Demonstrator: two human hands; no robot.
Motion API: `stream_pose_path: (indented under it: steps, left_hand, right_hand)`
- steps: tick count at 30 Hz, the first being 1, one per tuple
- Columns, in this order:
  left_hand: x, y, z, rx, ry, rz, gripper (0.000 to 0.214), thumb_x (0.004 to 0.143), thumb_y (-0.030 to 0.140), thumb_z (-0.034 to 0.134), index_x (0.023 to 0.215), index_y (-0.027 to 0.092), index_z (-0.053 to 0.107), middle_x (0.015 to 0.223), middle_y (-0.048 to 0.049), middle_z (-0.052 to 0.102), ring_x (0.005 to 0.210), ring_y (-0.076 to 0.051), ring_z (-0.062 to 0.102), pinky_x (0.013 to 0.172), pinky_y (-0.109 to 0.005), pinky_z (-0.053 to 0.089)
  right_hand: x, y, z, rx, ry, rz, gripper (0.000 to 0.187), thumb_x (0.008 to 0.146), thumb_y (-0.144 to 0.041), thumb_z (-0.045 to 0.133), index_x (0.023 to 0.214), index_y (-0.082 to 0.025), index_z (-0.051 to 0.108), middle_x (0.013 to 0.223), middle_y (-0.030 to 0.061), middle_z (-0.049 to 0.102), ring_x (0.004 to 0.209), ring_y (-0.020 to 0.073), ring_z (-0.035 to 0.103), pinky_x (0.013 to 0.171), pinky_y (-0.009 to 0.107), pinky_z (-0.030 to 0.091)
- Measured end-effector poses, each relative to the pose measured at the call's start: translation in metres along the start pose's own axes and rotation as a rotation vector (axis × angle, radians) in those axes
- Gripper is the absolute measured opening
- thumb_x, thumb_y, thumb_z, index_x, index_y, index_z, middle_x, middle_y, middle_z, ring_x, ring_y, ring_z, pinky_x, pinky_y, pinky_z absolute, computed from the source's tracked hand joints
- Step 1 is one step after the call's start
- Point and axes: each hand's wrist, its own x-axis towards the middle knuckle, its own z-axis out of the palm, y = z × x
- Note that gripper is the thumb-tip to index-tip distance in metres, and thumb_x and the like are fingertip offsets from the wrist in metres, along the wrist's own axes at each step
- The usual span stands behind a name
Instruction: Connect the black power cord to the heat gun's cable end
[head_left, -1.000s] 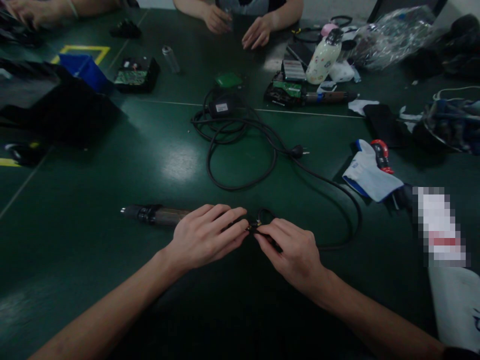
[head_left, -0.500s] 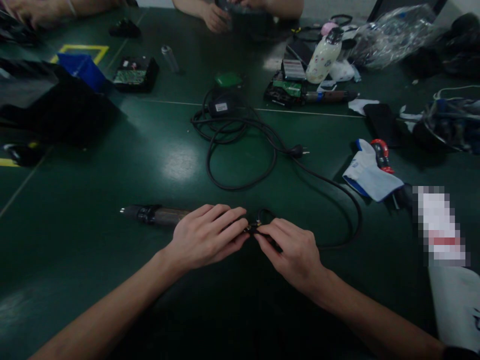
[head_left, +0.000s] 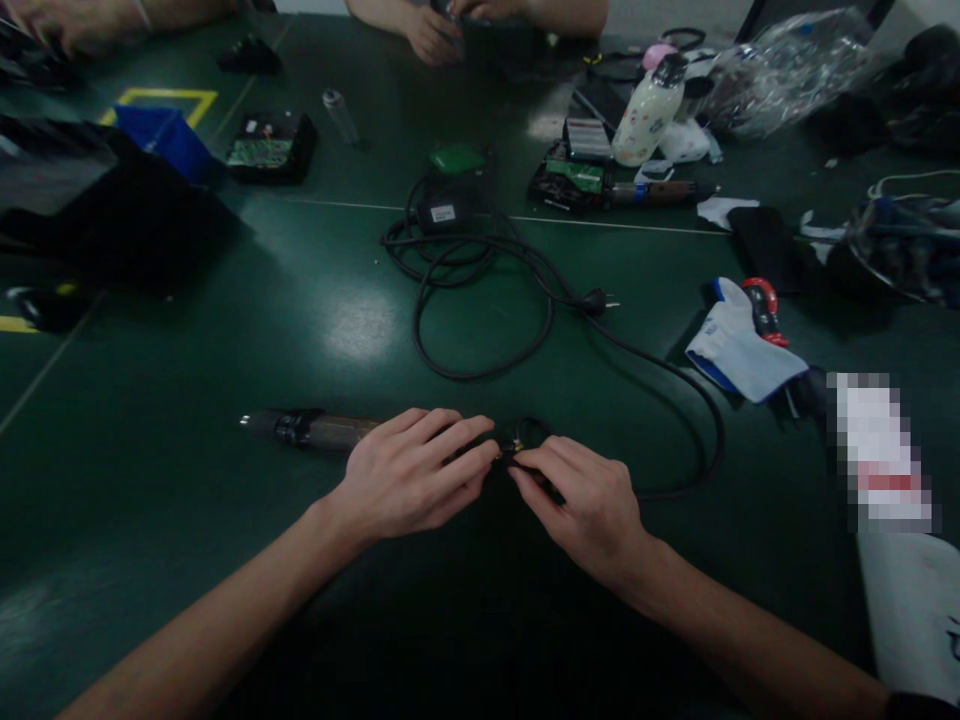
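Note:
On the green table lies an electric screwdriver [head_left: 330,431], its metal tip pointing left and its rear end covered by my left hand [head_left: 424,470]. That hand is closed over the tool, its fingers reaching right toward the cable end. My right hand [head_left: 581,500] pinches the end of a black cable [head_left: 712,420] against the rear of the screwdriver. Fingers of both hands nearly meet at a small black and brass-coloured joint [head_left: 510,453]; whether plug and socket are joined there is hidden. A thin loop of cord [head_left: 534,428] rises just behind it.
Coiled black cable with a power adapter [head_left: 442,212] and a mains plug [head_left: 596,302] lies ahead. A white glove [head_left: 739,345] sits right. Farther off are a bottle [head_left: 649,112], an opened electric tool [head_left: 577,180] and a blue bin [head_left: 163,140]. Other people's hands [head_left: 435,35] work across the table.
My left thumb and fingertips have shifted slightly at the joint. My right hand stays almost still. Across the table, another person's hands have moved a little.

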Motion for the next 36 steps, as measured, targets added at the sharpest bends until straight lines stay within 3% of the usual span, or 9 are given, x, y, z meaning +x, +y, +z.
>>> stream_pose_path:
  steps: [36]
  left_hand:
    - [-0.0008,-0.0009,0.0018,0.010,-0.002,0.013,0.030,0.096,0.035,0.068,0.125,0.025,0.068,0.137,-0.0022,0.070,0.106,-0.022,0.068,0.079,-0.036,0.051]
  right_hand:
    - [0.0001,0.0002,0.0001,0.000,-0.007,0.003,0.014,0.106,-0.028,0.060,0.107,-0.021,0.072,0.096,0.0040,0.075,0.087,0.0173,0.069,0.074,0.030,0.051]
